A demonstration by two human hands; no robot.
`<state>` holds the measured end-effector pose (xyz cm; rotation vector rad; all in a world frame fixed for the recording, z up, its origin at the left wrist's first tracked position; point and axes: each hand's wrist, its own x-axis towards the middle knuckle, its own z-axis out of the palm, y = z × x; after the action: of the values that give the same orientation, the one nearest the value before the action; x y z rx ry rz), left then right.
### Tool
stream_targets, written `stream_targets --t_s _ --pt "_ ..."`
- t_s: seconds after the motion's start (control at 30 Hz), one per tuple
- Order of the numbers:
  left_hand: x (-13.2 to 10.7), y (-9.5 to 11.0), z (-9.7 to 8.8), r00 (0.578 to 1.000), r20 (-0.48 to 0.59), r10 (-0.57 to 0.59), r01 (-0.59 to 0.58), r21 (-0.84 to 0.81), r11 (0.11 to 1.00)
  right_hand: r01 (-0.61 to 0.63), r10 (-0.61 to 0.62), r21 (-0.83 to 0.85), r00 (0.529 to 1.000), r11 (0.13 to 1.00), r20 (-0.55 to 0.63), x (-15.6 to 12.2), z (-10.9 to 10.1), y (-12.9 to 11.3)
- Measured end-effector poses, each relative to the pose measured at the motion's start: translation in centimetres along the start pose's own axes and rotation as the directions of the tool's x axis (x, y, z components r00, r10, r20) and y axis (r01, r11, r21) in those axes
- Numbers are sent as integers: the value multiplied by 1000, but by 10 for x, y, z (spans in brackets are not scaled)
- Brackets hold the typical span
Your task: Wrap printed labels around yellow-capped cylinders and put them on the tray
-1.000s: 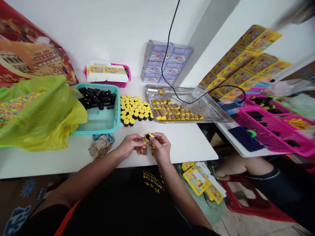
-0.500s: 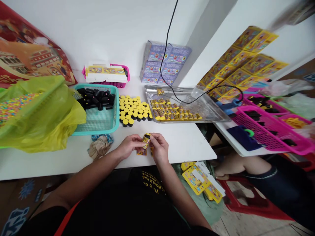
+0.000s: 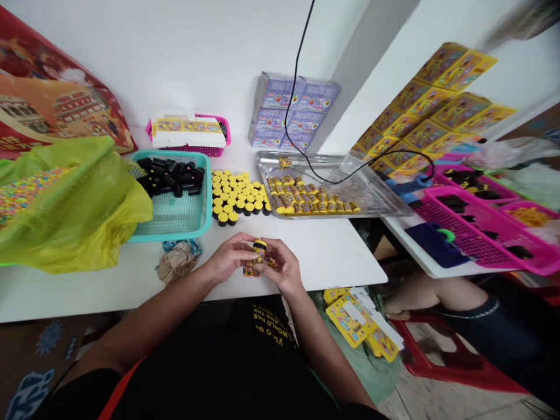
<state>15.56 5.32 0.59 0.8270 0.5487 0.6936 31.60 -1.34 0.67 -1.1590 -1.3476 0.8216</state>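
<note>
Between both hands (image 3: 231, 257) (image 3: 283, 266), yellow-topped bottle (image 3: 259, 249), seemingly upright, fingers touching it

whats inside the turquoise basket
A pile of black pieces, toward the back of the turquoise basket. The yellow bag overlaps its left side, so whatever lies behind that, or beneath the pile, is hidden.

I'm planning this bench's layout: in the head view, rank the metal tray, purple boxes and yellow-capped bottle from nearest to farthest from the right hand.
From the right hand:
1. Yellow-capped bottle: immediately to its left, between the hands.
2. Metal tray: ahead, extending rightward.
3. Purple boxes: farther back, behind the tray, by the wall.
</note>
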Motion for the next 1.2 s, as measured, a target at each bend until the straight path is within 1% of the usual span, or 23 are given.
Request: stream_targets --t_s 0.13,0.23,0.37,0.47,0.57,0.73,0.87,0.93,1.03,1.13,1.2 --pt "-2 1 1 999 35 5 -5 -3 1000 104 -113 -197 993 975 -36 0 -3 -9" --pt "-5 3 4 999 52 15 -16 10 1000 154 -169 -283 985 947 -29 2 -2 -16" --pt "-8 5 7 996 74 55 -57 22 998 200 -222 -317 974 927 -36 2 -1 -19" --pt "-9 3 5 991 102 85 -90 39 995 243 -264 -320 964 916 -21 1 0 -18" --pt "-9 1 3 990 118 79 -90 90 992 251 -265 -326 964 911 1 0 0 -18" --pt "-10 5 5 987 77 141 -153 189 970 224 -242 -369 970 902 -3 -2 -4 -17" --pt "-10 9 8 987 76 142 -156 227 961 266 -275 -428 961 864 43 -1 -6 -17" --pt "-9 9 8 986 46 158 -165 231 959 277 -283 -452 957 848 55 -1 -3 -17" --pt "-8 6 5 985 -13 173 -166 230 959 286 -300 -454 953 844 42 -1 4 -15" --pt "-8 4 1 986 -45 160 -145 239 960 346 -365 -431 930 833 41 -1 10 -12" --pt "-9 4 1 986 -60 154 -133 263 956 372 -390 -443 919 815 55 -2 13 -10"
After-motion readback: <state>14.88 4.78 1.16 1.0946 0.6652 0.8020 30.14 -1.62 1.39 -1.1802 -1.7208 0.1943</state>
